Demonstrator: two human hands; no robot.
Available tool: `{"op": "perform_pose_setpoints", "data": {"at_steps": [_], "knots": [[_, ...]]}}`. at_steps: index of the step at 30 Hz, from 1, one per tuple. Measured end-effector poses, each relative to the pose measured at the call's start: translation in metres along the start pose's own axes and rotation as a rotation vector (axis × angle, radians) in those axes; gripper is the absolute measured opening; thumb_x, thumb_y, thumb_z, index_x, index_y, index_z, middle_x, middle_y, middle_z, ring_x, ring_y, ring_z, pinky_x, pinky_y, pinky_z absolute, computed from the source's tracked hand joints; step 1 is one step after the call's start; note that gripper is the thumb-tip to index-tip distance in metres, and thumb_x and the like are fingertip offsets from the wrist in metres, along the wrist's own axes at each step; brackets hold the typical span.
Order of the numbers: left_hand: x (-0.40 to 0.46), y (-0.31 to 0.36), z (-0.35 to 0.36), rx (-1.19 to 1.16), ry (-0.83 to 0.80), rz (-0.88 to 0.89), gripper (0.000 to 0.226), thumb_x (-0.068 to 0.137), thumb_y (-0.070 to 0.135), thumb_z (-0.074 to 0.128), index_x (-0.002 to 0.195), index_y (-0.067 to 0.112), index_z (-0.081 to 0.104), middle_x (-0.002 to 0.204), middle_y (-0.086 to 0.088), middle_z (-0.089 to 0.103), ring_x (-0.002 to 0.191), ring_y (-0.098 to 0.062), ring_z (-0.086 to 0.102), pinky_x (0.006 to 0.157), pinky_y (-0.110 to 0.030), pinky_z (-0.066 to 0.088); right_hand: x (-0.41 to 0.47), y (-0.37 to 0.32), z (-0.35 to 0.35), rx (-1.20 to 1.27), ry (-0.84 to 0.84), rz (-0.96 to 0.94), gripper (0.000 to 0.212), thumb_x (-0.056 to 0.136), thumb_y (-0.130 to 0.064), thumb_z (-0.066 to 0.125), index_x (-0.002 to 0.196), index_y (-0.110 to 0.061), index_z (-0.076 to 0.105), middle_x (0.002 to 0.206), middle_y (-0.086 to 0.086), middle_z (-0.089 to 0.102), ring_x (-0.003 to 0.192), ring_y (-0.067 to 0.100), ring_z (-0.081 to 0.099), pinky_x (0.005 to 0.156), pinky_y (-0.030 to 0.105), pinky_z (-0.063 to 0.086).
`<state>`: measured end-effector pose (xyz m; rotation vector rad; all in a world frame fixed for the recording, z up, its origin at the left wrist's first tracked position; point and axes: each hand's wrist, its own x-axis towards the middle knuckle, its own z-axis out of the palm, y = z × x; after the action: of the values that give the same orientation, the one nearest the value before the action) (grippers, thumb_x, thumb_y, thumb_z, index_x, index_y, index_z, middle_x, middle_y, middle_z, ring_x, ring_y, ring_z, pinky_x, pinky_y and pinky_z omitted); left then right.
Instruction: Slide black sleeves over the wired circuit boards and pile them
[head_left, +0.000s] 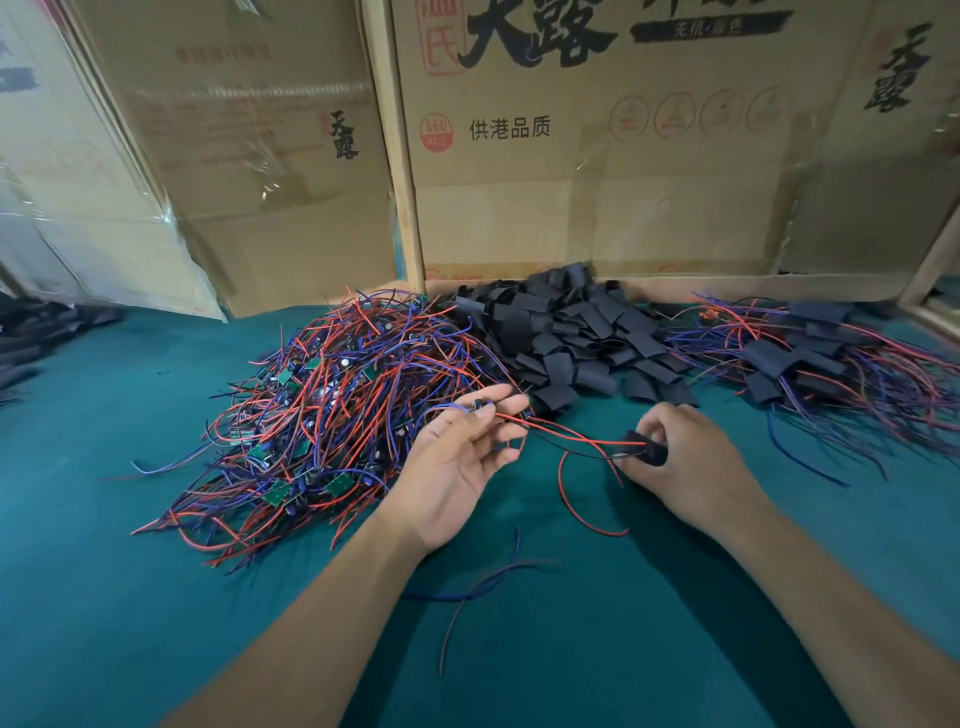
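Observation:
A big tangle of small green circuit boards with red and blue wires (332, 405) lies left of centre on the green cloth. Behind the hands sits a heap of flat black sleeves (566, 332). At the right lies a pile of sleeved boards (810, 353) with their wires spread out. My left hand (462, 457), palm up, pinches one wired board between thumb and fingertips. Its red wire (576, 436) runs across into a black sleeve (647, 449) that my right hand (696, 462) grips.
Tall cardboard boxes (571, 156) with a wooden frame stand as a wall along the back. A loose blue and dark wire pair (483, 587) lies on the green cloth (130, 597) between my forearms. More dark sleeves lie at the far left edge (31, 338).

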<state>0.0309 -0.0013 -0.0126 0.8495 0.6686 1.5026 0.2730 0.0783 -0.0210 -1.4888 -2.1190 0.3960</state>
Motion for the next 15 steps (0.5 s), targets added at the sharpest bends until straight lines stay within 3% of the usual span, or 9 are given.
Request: {"op": "perform_pose_setpoints", "data": {"at_steps": [4,8,11,15], "knots": [[0.000,0.000,0.002,-0.008,0.007,0.010,0.022,0.087,0.022,0.065,0.106,0.020,0.076,0.118,-0.008,0.070,0.087,-0.016,0.068,0.073,-0.026,0.055,0.001,0.007,-0.012,0.039,-0.044,-0.119,0.026,0.081,-0.037,0.077,0.093,-0.028,0.056,0.094,-0.010,0.053,0.090,0.013,0.053,0.079,0.032,0.044],[-0.001,0.003,0.002,-0.012,0.033,0.030,0.021,0.090,0.018,0.061,0.104,0.019,0.077,0.116,-0.008,0.071,0.086,-0.016,0.067,0.073,-0.025,0.055,-0.002,0.023,-0.039,0.059,-0.155,-0.222,0.027,0.081,-0.034,0.079,0.099,-0.032,0.059,0.097,-0.016,0.057,0.094,-0.003,0.052,0.079,0.014,0.037],[-0.001,0.003,0.002,-0.001,0.048,0.032,0.020,0.089,0.019,0.063,0.104,0.019,0.077,0.114,-0.008,0.071,0.085,-0.016,0.067,0.073,-0.026,0.054,-0.002,0.030,-0.053,0.063,-0.214,-0.235,0.025,0.083,-0.034,0.077,0.101,-0.034,0.060,0.101,-0.016,0.062,0.096,0.002,0.056,0.083,0.022,0.041],[0.000,0.003,0.001,0.007,0.047,0.024,0.026,0.079,0.025,0.072,0.104,0.019,0.077,0.113,-0.009,0.071,0.085,-0.017,0.066,0.072,-0.027,0.054,-0.001,0.030,-0.056,0.095,-0.181,-0.277,0.023,0.084,-0.037,0.075,0.103,-0.037,0.062,0.102,-0.021,0.063,0.096,-0.003,0.055,0.080,0.014,0.039]]}}
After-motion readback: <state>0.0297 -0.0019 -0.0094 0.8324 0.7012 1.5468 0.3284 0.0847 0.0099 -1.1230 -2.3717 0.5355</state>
